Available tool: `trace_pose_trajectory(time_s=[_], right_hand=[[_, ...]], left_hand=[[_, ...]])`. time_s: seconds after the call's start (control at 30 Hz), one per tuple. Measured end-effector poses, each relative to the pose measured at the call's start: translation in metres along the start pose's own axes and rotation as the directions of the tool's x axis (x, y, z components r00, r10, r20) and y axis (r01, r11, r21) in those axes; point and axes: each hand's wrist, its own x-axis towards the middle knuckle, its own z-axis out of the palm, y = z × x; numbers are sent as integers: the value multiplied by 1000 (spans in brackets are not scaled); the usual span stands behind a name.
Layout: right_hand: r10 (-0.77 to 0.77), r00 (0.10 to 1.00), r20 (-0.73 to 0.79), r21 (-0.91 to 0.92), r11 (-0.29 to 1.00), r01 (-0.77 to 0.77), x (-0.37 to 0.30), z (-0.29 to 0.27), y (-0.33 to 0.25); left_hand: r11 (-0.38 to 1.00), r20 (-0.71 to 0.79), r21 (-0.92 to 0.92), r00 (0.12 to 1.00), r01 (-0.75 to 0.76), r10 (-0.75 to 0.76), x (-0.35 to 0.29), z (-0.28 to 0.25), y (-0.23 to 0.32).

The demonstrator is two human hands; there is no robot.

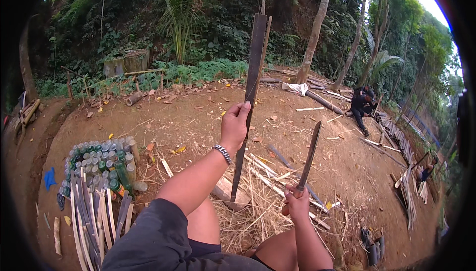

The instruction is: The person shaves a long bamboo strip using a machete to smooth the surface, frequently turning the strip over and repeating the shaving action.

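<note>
A long dark bamboo strip [254,62] stands nearly upright in front of me, a paler sliver running along its upper right edge. My left hand [235,124] is closed around it near the middle. Its lower end comes down at a short log [243,199] between my legs; whether it touches the wood I cannot tell. My right hand [297,205] grips the handle of a machete [310,154], whose blade points up, apart from the strip. Thin shavings [253,229] are heaped below, with split bamboo pieces [277,187] lying between my two hands.
At left, several bottles [116,171] stand packed together beside a bundle of bamboo strips [94,216]. A blue scrap [49,178] lies near them. Farther right, a person in dark clothes [362,107] sits by long poles [325,102]; another person [424,171] is at the right edge.
</note>
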Motion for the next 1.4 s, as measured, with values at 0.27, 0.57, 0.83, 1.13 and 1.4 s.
trace_pose_trajectory(time_s=[0.27, 0.57, 0.83, 1.13, 1.4], right_hand=[[7, 984, 177, 98, 995, -24, -38, 25, -16], [-6, 981, 196, -9, 1000, 8, -44, 35, -35], [-43, 993, 107, 106, 994, 31, -11, 60, -58], [-236, 965, 115, 179, 960, 214, 65, 82, -136], [-255, 933, 255, 74, 967, 244, 90, 69, -130]], left_hand=[[984, 46, -12, 984, 175, -175, -28, -21, -28], [920, 267, 373, 936, 121, -231, -25, -34, -17], [916, 430, 346, 834, 201, -346, -29, -24, -9], [882, 524, 419, 735, 217, -430, -36, -6, -16], [842, 532, 510, 704, 177, -470, -37, 1, -12]])
